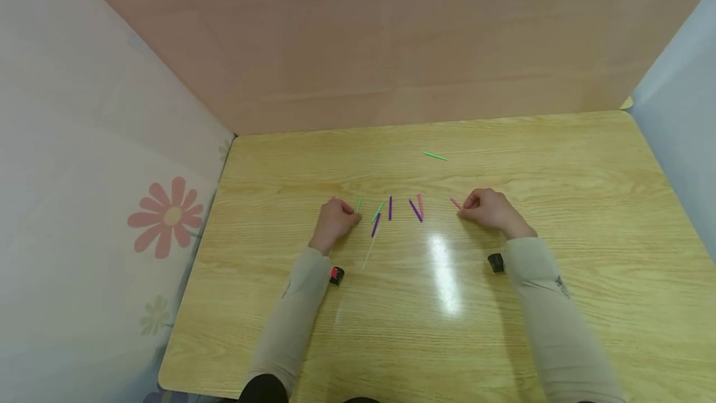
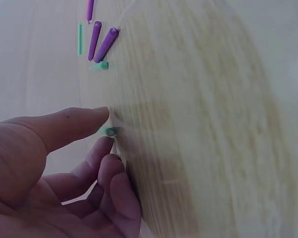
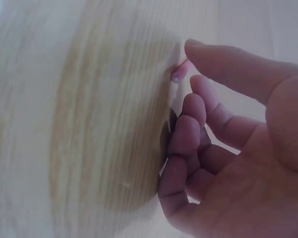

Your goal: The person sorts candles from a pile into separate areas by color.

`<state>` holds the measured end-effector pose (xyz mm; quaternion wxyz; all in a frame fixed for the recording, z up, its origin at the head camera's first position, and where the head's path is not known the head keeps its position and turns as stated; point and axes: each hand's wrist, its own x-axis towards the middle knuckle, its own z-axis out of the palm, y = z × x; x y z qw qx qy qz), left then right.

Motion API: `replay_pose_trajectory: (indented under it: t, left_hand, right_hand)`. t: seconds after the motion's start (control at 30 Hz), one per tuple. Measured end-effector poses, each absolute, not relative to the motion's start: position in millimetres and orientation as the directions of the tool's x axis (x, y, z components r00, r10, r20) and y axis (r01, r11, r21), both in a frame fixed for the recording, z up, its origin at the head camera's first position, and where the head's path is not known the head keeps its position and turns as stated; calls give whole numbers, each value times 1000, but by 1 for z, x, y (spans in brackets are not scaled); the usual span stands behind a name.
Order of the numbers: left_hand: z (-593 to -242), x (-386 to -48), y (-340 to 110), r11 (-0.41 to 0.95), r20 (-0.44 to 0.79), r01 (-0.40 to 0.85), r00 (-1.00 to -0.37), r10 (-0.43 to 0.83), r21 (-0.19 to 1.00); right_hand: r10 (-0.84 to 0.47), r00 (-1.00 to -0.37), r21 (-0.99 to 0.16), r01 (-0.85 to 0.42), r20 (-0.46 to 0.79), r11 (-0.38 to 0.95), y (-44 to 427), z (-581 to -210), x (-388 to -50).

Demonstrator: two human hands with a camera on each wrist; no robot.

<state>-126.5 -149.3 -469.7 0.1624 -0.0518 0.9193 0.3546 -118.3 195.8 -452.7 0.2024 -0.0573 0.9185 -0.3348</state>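
Near the left of a row of thin coloured sticks, my left hand (image 1: 334,224) has thumb and forefinger at a short green stick (image 1: 358,205). The left wrist view shows that green stick's end (image 2: 110,131) between thumb and fingertip, low over the table. A bit of pink shows just behind the left hand. At the right end of the row my right hand (image 1: 488,209) pinches a pink stick (image 1: 455,203). In the right wrist view the pink stick (image 3: 180,72) is partly hidden by the thumb, and the other fingers are curled near the tabletop.
Between the hands lie a second green stick (image 1: 377,211), purple sticks (image 1: 390,208) and another pink stick (image 1: 421,205). Farther back, a green stick (image 1: 435,156) lies alone on the wooden table (image 1: 587,204). A beige screen (image 1: 391,48) closes off the back.
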Motion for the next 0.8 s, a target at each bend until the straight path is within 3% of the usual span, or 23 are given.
replay_pose_trajectory:
  t: [0.2,0.8]
  left_hand:
    - [-468,-130,-147,753,-385,-263,-923,-14,603]
    - [-463,-130,-147,786,-395,-243,-918,2,569]
  right_hand:
    - [-217,-914,-621,48,-344,782,196,-455,-119]
    - [-196,-940,-633,26,-279,774,197,-457,-118]
